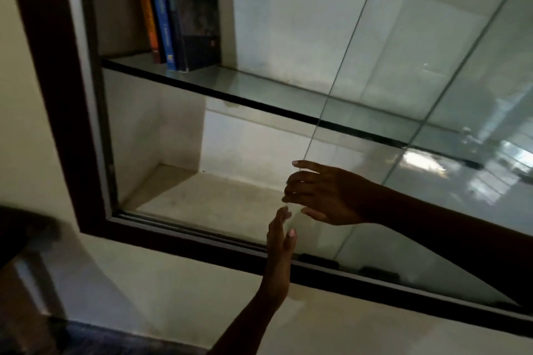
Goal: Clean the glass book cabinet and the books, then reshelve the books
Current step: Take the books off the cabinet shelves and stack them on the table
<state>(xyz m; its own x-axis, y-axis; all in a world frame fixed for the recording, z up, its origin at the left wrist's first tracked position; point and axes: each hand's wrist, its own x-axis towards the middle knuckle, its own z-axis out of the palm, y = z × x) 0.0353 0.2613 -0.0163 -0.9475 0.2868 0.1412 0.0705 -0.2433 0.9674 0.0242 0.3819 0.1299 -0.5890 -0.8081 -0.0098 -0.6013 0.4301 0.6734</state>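
Books (173,8) orange, blue and black; cabinet frame (43,66) dark brown.

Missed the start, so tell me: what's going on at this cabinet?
A person is at the glass cabinet. Their right hand curls its fingers round the free edge of the sliding glass door; the left hand is raised open just below, contact unclear. A few books stand at the left of the upper glass shelf.

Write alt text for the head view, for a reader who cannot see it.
The right hand curls its fingers round the free edge of the sliding glass door of a dark-framed wall cabinet, the left hand open just below it. A few books stand upright on the glass shelf, upper left.
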